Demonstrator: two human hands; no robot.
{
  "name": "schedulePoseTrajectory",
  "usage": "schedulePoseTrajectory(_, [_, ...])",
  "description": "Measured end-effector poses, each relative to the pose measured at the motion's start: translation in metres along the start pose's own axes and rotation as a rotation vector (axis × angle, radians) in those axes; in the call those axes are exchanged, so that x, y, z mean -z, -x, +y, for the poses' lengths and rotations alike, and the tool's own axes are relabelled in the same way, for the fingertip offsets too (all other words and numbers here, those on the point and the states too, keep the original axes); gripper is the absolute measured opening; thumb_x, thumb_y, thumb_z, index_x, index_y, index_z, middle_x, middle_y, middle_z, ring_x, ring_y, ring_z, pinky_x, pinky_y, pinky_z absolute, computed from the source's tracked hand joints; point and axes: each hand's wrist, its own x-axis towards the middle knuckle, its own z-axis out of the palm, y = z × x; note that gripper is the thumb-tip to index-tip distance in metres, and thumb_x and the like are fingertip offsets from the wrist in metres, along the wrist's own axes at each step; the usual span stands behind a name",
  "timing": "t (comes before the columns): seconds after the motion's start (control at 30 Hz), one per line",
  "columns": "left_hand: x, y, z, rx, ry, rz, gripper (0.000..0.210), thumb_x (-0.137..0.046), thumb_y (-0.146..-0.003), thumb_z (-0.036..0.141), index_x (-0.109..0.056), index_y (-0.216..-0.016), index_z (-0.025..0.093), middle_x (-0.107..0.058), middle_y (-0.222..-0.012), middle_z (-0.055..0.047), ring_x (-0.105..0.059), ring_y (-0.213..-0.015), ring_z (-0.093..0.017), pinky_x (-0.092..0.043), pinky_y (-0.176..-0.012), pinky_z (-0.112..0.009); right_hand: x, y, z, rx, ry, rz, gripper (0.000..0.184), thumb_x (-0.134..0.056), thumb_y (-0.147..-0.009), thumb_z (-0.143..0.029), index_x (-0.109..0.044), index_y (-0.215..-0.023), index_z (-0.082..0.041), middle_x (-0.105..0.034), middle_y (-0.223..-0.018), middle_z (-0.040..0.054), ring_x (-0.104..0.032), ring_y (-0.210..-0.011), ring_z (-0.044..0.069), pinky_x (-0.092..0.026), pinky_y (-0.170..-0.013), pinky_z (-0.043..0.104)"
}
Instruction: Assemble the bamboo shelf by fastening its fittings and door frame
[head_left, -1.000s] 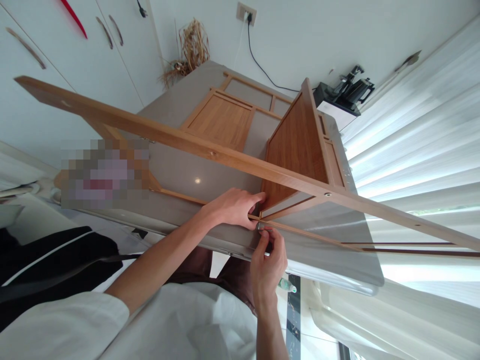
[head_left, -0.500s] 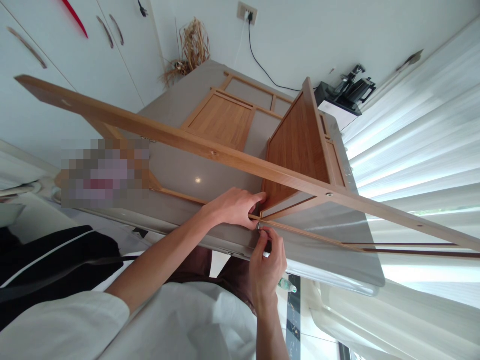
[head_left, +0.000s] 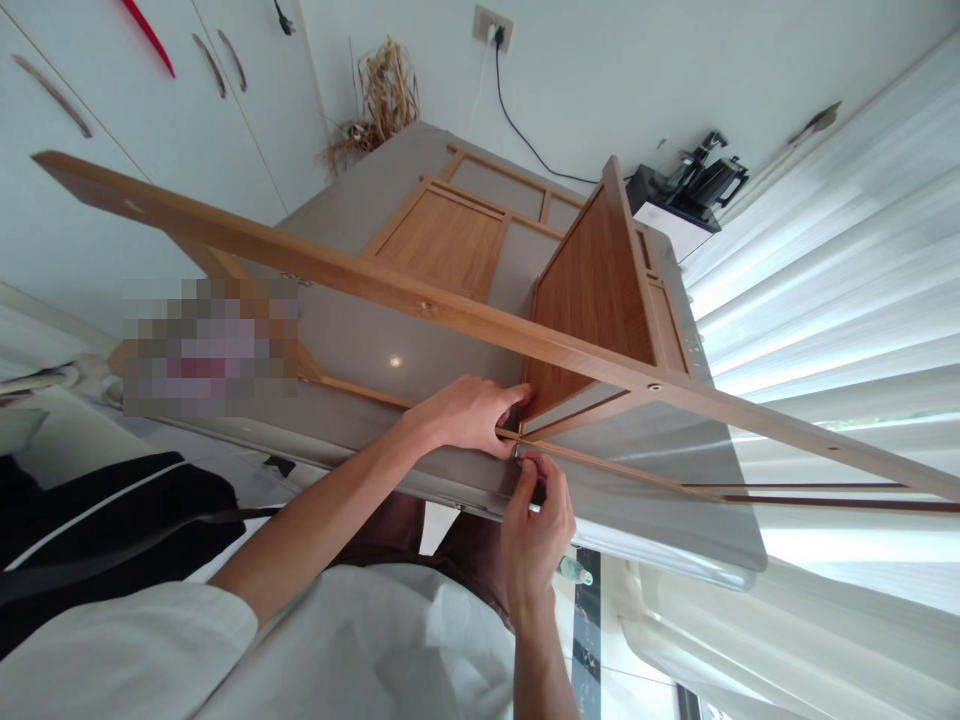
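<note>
A wooden frame stands on edge across the table, its long upper rail (head_left: 427, 300) slanting in front of me. Joined to its lower rail (head_left: 600, 460) is an upright wooden panel (head_left: 592, 290). My left hand (head_left: 472, 415) is closed around the joint of lower rail and panel, thumb and fingers on either side. Just below, my right hand (head_left: 536, 520) pinches a small metal piece (head_left: 517, 452) against the outer face of the lower rail. Fingertips cover most of that piece, so I cannot tell its exact kind.
A flat wooden panel section (head_left: 442, 240) lies on the grey table (head_left: 352, 330) behind the frame. Dried plants (head_left: 386, 85) stand at the back left, a black kettle (head_left: 720, 185) at the back right. White curtains (head_left: 840, 300) hang on the right; a bottle (head_left: 575, 570) is below the table edge.
The fingertips of my right hand have shifted very slightly at the metal piece. My left hand and the wooden frame stay in place.
</note>
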Motion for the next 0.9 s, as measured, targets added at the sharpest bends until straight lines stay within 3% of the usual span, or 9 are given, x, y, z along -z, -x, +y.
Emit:
schedulePoseTrajectory(0.3, [-0.0018, 0.0005, -0.0015, -0.016, -0.005, 0.013, 0.037, -0.069, -0.073, 0.046, -0.05, -0.099, 0.027, -0.073, -0.079, 0.006, -0.068, -0.067, -0.02, -0.033, -0.054, -0.031, 0.0024, -0.0035, -0.0018, -0.22, -0.089, -0.037, 0.022, -0.053, -0.1, -0.037, -0.067, -0.105, -0.021, -0.074, -0.099, 0.0042, -0.07, -0.089, 0.017, -0.051, -0.082, 0.028])
schedulePoseTrajectory(0.43, [-0.0036, 0.0002, -0.0031, -0.017, -0.008, 0.018, 0.035, -0.068, -0.073, 0.045, -0.05, -0.097, 0.027, -0.072, -0.078, 0.007, -0.068, -0.066, -0.019, -0.032, -0.054, -0.031, 0.0016, -0.0033, -0.0013, -0.248, -0.11, -0.049, 0.022, -0.053, -0.099, -0.038, -0.065, -0.107, -0.021, -0.074, -0.099, 0.004, -0.071, -0.09, 0.017, -0.052, -0.082, 0.028])
schedulePoseTrajectory(0.63, [-0.0032, 0.0003, -0.0032, -0.027, -0.009, 0.025, 0.035, -0.068, -0.073, 0.044, -0.049, -0.097, 0.027, -0.072, -0.078, 0.007, -0.068, -0.066, -0.02, -0.032, -0.053, -0.031, 0.0026, -0.0014, 0.0002, -0.165, -0.075, -0.037, 0.019, -0.051, -0.101, -0.034, -0.064, -0.106, -0.021, -0.072, -0.098, 0.004, -0.069, -0.087, 0.015, -0.051, -0.08, 0.027])
schedulePoseTrajectory(0.9, [-0.0029, 0.0001, -0.0021, -0.017, -0.01, 0.026, 0.036, -0.068, -0.073, 0.047, -0.05, -0.098, 0.027, -0.072, -0.078, 0.006, -0.068, -0.067, -0.02, -0.033, -0.054, -0.031, -0.0024, 0.0051, 0.0072, 0.085, 0.028, -0.022, 0.018, -0.05, -0.102, -0.022, -0.064, -0.112, -0.021, -0.07, -0.1, 0.004, -0.067, -0.094, 0.014, -0.051, -0.085, 0.026])
